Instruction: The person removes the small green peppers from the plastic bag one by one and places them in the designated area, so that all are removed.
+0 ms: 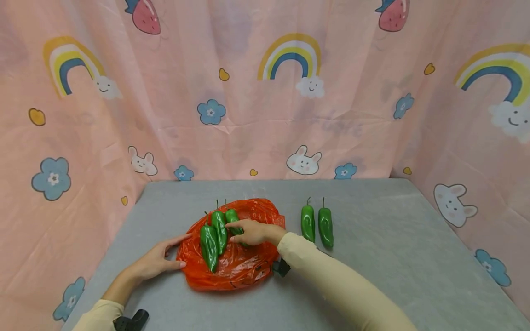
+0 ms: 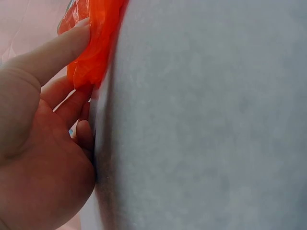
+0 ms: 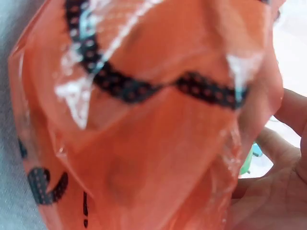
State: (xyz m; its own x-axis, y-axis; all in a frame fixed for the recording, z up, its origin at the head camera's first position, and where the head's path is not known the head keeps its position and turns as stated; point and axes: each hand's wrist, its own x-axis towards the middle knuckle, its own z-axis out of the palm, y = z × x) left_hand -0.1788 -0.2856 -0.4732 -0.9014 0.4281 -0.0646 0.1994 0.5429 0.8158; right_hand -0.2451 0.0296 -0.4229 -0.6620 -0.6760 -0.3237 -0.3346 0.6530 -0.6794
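Note:
A crumpled red plastic bag (image 1: 232, 276) with black print lies flat on the table. Two green peppers, one at the left (image 1: 209, 246) and one beside it (image 1: 219, 225), rest side by side on it. A third green pepper (image 1: 232, 214) lies to their right, partly covered by my right hand (image 1: 250, 232), whose forefinger stretches across it. My left hand (image 1: 155, 261) touches the bag's left edge, thumb and forefinger spread apart. In the left wrist view the thumb (image 2: 62, 50) rests against the red plastic. Bag folds hide much of my right hand in the right wrist view.
Two more green peppers, one (image 1: 308, 223) next to the other (image 1: 325, 227), lie on the grey table (image 1: 393, 257) right of the bag. A pink patterned curtain (image 1: 248, 138) hangs behind the table and along both sides.

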